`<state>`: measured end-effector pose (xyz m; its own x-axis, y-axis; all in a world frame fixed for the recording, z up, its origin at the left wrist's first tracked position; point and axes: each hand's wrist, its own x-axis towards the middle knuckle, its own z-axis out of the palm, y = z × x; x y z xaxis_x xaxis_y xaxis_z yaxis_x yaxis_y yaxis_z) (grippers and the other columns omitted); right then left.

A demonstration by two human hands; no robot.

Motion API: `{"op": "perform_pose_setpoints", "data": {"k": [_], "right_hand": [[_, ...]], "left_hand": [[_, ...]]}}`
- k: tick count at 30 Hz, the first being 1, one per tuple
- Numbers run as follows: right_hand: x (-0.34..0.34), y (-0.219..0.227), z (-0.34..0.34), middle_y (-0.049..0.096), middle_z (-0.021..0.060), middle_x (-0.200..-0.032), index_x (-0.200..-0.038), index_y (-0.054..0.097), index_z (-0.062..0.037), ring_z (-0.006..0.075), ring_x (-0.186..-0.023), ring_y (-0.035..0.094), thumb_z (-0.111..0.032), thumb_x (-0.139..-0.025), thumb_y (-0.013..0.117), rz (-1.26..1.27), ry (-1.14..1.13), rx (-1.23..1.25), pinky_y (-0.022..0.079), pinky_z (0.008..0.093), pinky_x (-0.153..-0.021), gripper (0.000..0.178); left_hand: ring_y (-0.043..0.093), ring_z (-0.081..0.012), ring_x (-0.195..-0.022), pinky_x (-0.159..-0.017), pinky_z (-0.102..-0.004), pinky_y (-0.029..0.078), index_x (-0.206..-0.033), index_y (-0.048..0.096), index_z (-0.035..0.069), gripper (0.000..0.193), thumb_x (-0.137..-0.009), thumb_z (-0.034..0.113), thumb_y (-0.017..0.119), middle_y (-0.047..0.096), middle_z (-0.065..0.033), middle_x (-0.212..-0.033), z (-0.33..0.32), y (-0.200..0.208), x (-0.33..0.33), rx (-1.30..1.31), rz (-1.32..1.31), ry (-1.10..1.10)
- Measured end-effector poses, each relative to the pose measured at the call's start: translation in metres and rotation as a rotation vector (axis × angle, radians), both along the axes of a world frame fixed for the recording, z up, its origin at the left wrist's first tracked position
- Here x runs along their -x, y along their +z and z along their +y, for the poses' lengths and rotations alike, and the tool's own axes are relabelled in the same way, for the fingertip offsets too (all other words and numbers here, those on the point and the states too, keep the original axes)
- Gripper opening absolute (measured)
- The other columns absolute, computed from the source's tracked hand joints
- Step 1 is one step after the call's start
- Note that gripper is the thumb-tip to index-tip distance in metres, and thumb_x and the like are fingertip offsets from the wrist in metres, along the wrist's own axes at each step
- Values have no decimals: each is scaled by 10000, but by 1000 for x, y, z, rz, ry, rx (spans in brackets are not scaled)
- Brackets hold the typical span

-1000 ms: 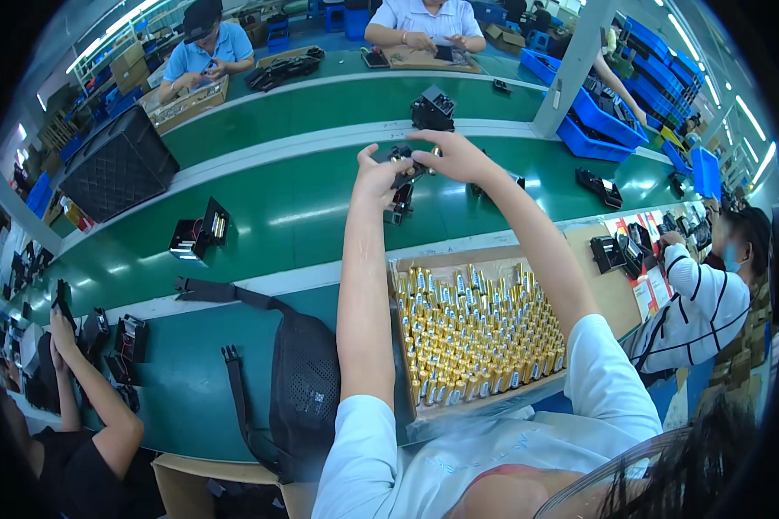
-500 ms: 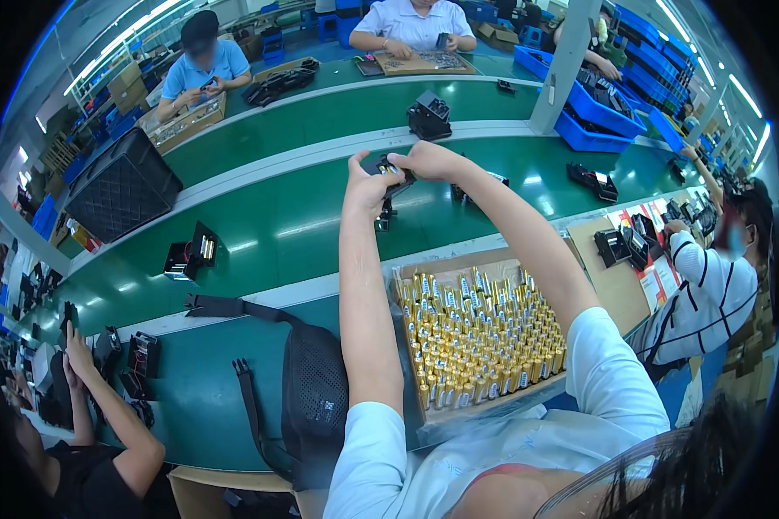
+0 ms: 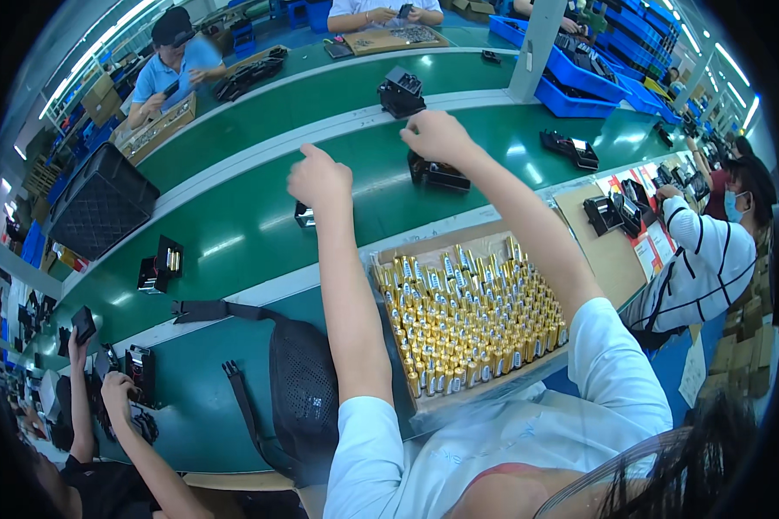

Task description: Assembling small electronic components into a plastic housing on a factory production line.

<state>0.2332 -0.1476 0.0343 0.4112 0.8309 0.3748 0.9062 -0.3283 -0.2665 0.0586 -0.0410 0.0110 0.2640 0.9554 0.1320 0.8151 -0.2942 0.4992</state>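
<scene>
Holding both arms outstretched toward twelve o'clock over the green belt (image 3: 225,225), framing the shallow box (image 3: 483,244) between the forearms. Having gold-coloured batteries (image 3: 472,333) packed close in that box, upright or leaning, likely set so near the body for a short reach with either hand. Leaving the black bag (image 3: 301,381) at eight o'clock from the box, on the bench (image 3: 203,346), perhaps to be out of the belt's way. Showing, at six o'clock from the right hand (image 3: 437,137), a black case (image 3: 441,175), apparently laid low for access from above; impossible to tell whether touched. Revealing, at seven o'clock from the left hand (image 3: 322,177), a dark case (image 3: 304,215), partly masked by the wrist. Displaying an open case (image 3: 160,264) farther off at eight o'clock, presumably hinged wide to expose the contents.

Carrying both hands raised and well apart. Angling the right forearm toward eleven o'clock; pointing the left nearly at twelve. Curling the right fingers inward, thumb near index; folding the left fingers loosely, with one jutting toward eleven. Cannot tell, at so small a size, whether pinching anything on either side.
</scene>
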Motion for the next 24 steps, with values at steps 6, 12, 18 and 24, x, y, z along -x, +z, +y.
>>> {"op": "perform_pose_setpoints", "data": {"k": [6,12,18,24], "right_hand": [[15,21,-57,639,97,-602,-741,722,-4,233,-524,546,-287,-862,596,152,132,92,484,320,-577,332],[37,54,-117,629,93,-568,-747,718,10,205,-481,542,-244,-863,607,465,171,480,475,329,-551,300],[3,53,-179,644,95,-588,-725,725,5,225,-487,544,-280,-858,629,261,140,756,489,332,-560,329],[4,9,-209,683,145,-684,-738,722,30,267,-528,595,-365,-823,686,35,-45,797,525,336,-588,406]], "left_hand": [[624,-420,-976,-855,-416,513,-1267,522,52,511,-769,-42,588,586,-285,-1186,-14,-20,-25,-648,26,-82],[616,-332,-1018,-902,-368,485,-1410,434,73,651,-786,-61,564,543,-216,-1353,-5,-62,-43,89,-445,-717],[636,-230,-854,-810,-343,514,-1500,346,127,755,-805,-58,574,509,-184,-1425,3,-65,-39,252,-416,-807],[656,-247,-848,-818,-353,518,-1483,366,106,683,-849,-32,580,546,-181,-1375,-5,-48,-31,374,-435,-661]]}}
